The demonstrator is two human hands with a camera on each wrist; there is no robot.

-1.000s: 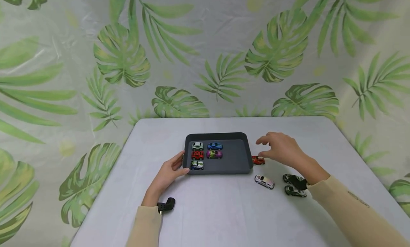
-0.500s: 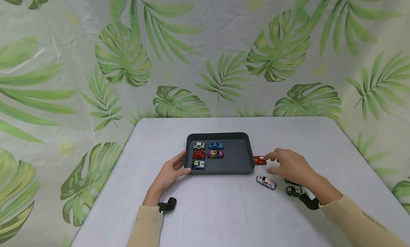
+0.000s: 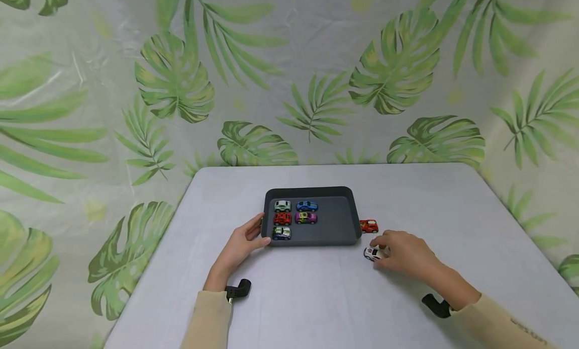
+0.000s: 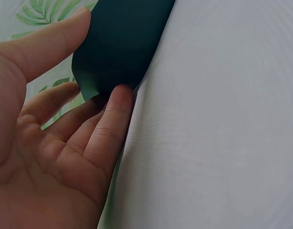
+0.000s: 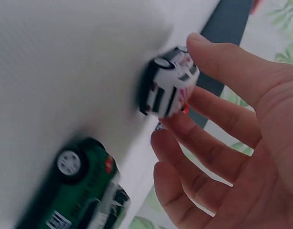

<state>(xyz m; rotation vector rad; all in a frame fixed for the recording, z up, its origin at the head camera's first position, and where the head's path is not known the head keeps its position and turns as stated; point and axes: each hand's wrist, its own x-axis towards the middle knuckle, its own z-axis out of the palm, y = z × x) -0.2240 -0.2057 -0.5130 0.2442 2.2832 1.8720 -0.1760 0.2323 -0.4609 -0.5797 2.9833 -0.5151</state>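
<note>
My right hand (image 3: 407, 256) has its thumb and fingers around a white toy car (image 3: 372, 253) with pink markings, low at the tablecloth. The right wrist view shows that white car (image 5: 170, 86) between thumb and fingertips. On the other side, my left hand (image 3: 242, 243) holds the left end of a dark grey tray (image 3: 334, 241), thumb at the front corner. Close up, its fingers lie along the outer wall of the tray (image 4: 122, 43). Just past the tray's right side sits a red toy car (image 3: 369, 226).
Inside the tray, at its left, stand several toy cars: pale green (image 3: 282, 206), blue (image 3: 307, 206), red (image 3: 282, 219), purple (image 3: 306, 217) and a white-and-blue one (image 3: 281, 233). A dark green toy car (image 5: 84, 191) stands near my right hand, hidden behind it in the head view.
My right hand has come down and toward me, from above the red car to the white car, and now grips it. My left hand stays at the tray.
</note>
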